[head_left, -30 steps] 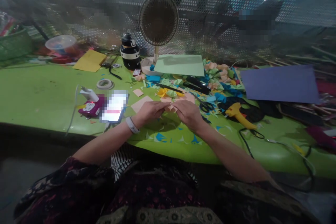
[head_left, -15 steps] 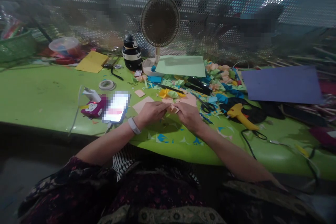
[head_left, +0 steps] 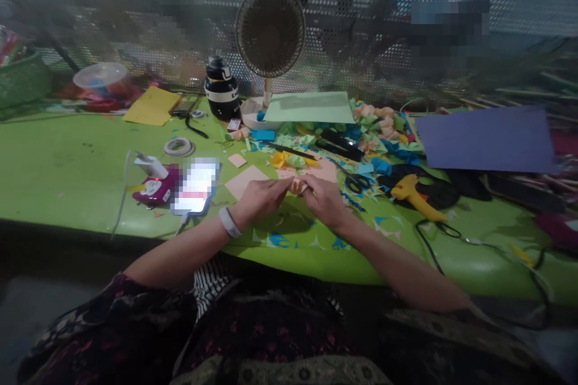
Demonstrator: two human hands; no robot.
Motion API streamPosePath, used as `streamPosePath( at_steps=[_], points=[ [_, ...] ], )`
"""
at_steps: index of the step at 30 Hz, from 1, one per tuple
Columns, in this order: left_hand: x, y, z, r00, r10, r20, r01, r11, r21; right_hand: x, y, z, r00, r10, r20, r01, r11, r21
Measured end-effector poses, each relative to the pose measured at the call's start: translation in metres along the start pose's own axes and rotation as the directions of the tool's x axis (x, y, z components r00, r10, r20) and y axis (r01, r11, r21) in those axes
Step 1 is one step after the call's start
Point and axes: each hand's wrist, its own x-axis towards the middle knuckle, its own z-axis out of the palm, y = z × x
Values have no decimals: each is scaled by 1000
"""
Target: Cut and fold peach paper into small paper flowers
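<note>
Both hands meet over the green table (head_left: 67, 168) near its front edge. My left hand (head_left: 262, 197), with a white band at the wrist, and my right hand (head_left: 324, 198) pinch a small folded piece of peach paper (head_left: 298, 184) between their fingertips. The fingers of both hands are closed on it. Flat peach paper squares (head_left: 246, 180) lie just left of the hands. Blue and pale paper offcuts (head_left: 289, 239) litter the table below my wrists.
A phone (head_left: 195, 185) and a purple charger (head_left: 153, 187) lie left of the hands. Scissors (head_left: 356, 180), a yellow glue gun (head_left: 413, 195), a purple sheet (head_left: 485, 141), a light green sheet (head_left: 309, 108), a small fan (head_left: 270, 30), a black bottle (head_left: 221, 91) and a tape roll (head_left: 179, 146) stand around.
The hands stay together on the peach paper, their fingers shifting slightly as they work it. The view has moved a little.
</note>
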Motion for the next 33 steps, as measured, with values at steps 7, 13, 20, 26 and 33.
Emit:
streamPosePath(
  at_steps=[7,13,20,26,33],
  points=[
    [-5,7,2,996,-52,72,48,997,56,0,-11,-4,989,14,146,-40,984,175],
    [-5,24,0,965,-180,188,182,983,10,-3,-17,-5,973,51,224,-94,978,185],
    [-2,33,-5,964,-147,220,147,989,17,-8,-20,4,953,53,297,-107,980,169],
    [6,19,-9,924,-304,233,326,944,-58,2,-22,-8,968,92,234,-174,918,357],
    [11,5,-9,908,-385,168,416,879,-233,6,-7,-8,987,154,51,-162,910,382]
  ],
)
